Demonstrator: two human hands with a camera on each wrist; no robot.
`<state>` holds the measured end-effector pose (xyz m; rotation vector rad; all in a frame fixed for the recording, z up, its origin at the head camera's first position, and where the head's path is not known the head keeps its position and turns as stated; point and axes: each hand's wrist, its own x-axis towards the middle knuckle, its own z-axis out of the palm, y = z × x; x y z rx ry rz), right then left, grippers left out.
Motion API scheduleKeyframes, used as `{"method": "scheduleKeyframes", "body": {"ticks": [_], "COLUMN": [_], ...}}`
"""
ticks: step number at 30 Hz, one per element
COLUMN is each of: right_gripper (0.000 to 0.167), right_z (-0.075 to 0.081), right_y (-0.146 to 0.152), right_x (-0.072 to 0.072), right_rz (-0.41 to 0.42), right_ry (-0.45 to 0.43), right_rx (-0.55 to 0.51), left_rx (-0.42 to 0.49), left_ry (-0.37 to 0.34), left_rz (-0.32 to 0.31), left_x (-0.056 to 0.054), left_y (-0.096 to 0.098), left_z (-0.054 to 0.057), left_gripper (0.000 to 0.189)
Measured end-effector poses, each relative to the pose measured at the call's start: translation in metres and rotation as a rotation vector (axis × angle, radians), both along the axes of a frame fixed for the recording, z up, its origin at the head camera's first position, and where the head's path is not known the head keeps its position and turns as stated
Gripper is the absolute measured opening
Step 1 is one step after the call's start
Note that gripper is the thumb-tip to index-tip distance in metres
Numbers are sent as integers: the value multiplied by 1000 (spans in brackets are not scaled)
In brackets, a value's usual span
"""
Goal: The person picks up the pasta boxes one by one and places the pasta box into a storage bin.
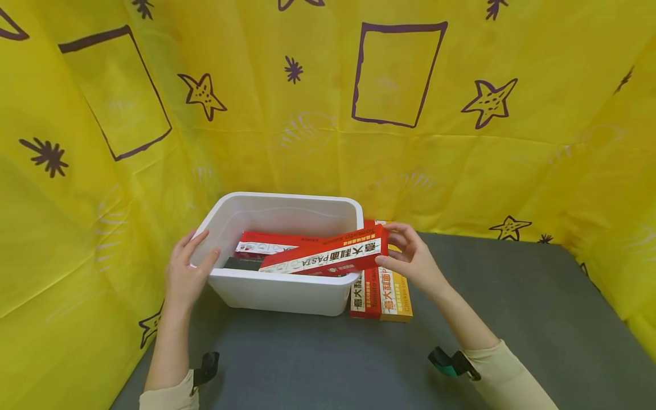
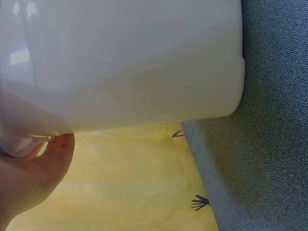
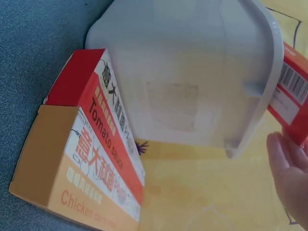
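A white plastic bin stands on the dark table. My left hand grips its left rim, fingers over the edge; the left wrist view shows that hand at the bin's rim. My right hand pinches the right end of a red pasta box, which slants over the bin's right rim with its left end inside. In the right wrist view the fingers hold the box's barcoded end. Another red pasta box and a dark box lie in the bin.
Right of the bin, a red tomato sauce pasta box and a yellow-orange chicken curry pasta box lie side by side on the table. A yellow patterned curtain hangs behind and at both sides.
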<state>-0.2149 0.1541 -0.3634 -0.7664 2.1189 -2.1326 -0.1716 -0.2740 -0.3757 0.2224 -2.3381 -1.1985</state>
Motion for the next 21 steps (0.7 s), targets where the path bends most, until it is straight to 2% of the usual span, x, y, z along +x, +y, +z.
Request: {"method": "scheduleKeyframes", "body": {"ticks": [11,21], "right_gripper": [58,50], "right_z": [-7,-6], "right_y": [-11,-25], "right_x": [-2,2], "right_rz": [-79,-94], "right_ry": [115,277], "right_rx": [253,359], "left_rx": [10,24], "left_ry": [-4,-17], "left_rz": [3,-3], "left_x": [-1,0], "left_y": [-1,-1], "left_z": [-1,-1], "left_gripper": [50,52]}}
